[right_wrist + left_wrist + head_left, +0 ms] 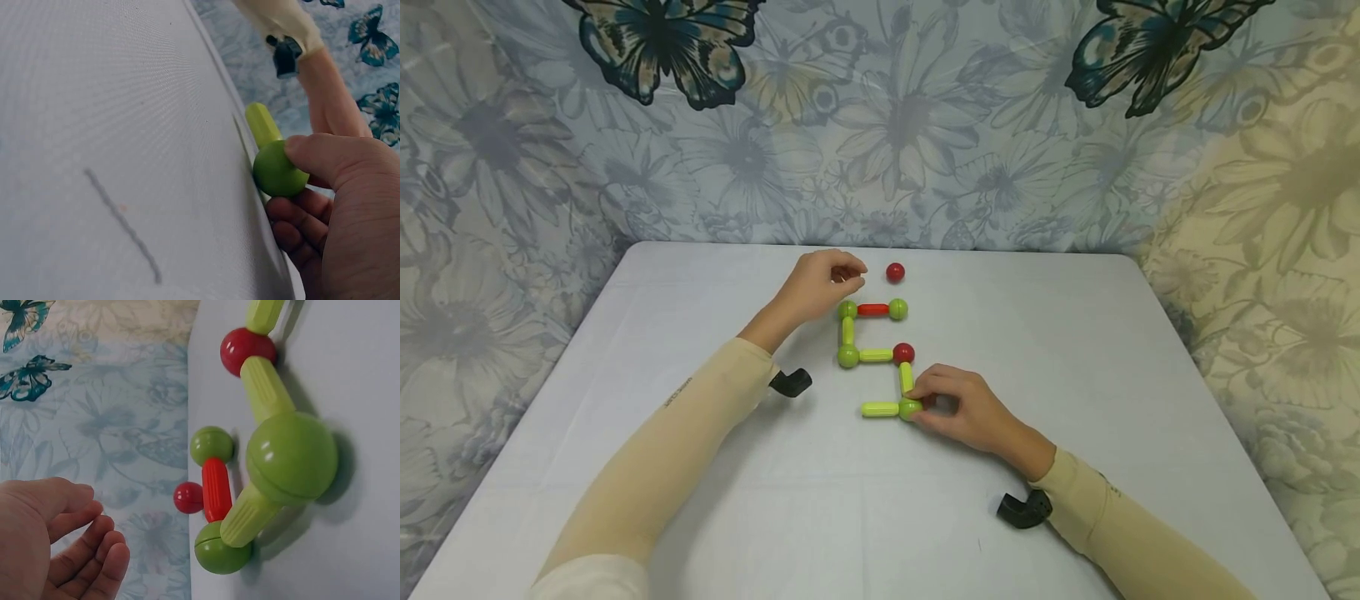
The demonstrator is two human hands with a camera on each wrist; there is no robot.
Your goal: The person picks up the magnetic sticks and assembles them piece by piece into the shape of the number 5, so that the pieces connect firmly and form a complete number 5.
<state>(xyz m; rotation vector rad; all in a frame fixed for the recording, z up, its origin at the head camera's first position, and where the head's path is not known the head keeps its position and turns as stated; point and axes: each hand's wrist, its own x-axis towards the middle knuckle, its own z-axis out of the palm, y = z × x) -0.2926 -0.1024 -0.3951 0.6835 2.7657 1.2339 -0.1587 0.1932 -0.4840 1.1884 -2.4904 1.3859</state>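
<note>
Balls and short rods are joined in a zigzag chain on the white table. My right hand [966, 408] pinches the green ball [275, 172] at the chain's near end, between thumb and fingers. From that ball a yellow-green rod [880, 409] points left, and another rod [906, 377] runs up to a red ball [903, 353]. Farther along come a green ball [292, 457], a rod [847, 331], a far green ball [222, 549], a red rod [217, 489] and a green end ball [898, 308]. My left hand [827, 279], loosely curled and holding nothing, hovers by the far left ball.
A loose red ball [895, 272] lies beyond the chain, near the table's back edge. The white table [1075, 350] meets a wall covered in flower paper [895, 125], with butterfly decorations [664, 50]. Black wrist mounts [1025, 509] stick out below both sleeves.
</note>
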